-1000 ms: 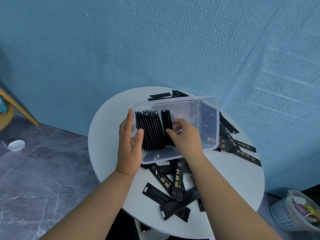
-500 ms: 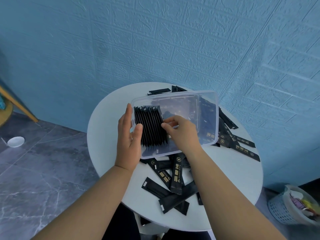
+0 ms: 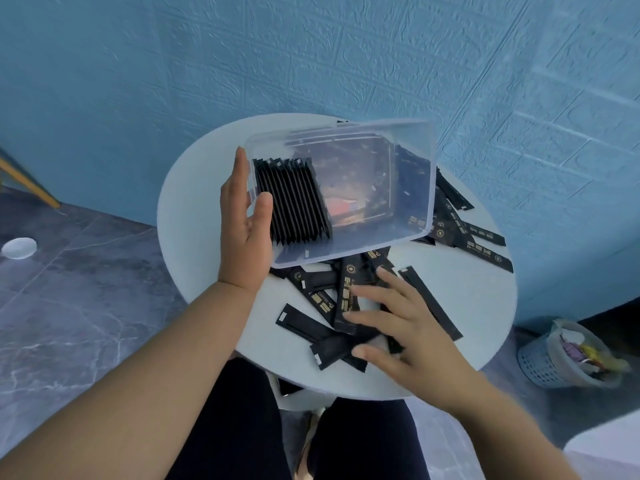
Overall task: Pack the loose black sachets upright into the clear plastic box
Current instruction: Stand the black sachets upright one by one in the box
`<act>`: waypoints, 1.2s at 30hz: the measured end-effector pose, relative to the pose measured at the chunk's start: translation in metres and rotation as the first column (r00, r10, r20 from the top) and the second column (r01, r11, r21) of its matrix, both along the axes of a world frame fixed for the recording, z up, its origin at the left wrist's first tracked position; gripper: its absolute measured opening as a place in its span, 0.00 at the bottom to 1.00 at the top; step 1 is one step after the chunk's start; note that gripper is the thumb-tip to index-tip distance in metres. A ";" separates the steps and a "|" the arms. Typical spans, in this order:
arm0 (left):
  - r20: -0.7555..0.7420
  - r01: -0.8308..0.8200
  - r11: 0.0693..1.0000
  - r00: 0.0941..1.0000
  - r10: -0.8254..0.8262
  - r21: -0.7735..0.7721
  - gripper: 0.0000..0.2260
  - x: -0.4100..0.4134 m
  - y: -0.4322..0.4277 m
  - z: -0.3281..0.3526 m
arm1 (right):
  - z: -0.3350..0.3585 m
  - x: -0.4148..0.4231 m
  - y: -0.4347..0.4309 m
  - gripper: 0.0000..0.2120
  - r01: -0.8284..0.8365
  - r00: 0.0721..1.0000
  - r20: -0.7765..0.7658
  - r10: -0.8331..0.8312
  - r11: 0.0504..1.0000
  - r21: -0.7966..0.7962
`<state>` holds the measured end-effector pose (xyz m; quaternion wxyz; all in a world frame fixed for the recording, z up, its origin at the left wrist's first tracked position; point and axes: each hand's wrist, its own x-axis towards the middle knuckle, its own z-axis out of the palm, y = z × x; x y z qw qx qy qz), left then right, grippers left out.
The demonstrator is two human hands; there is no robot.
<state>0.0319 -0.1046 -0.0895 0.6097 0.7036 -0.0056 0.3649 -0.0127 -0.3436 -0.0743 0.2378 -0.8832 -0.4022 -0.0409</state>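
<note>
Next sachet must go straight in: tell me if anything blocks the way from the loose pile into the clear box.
Nothing visible does. The right hand is spread over the loose sachets; the clear box, held by the left hand, has no lid, with free space beside its packed row.

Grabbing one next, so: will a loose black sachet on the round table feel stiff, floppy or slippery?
Probably light and thin: the loose black sachets lie flat, overlapping on the round white table. Likely fairly stiff, since those in the clear plastic box stand on edge in a row. Their film looks smooth, so one may slip.
</note>
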 end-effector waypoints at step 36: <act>0.002 -0.047 0.999 0.999 0.047 0.027 0.22 0.000 -0.001 0.000 | 0.010 0.028 -0.037 0.45 0.624 0.708 -0.282 -0.648 0.760 -0.181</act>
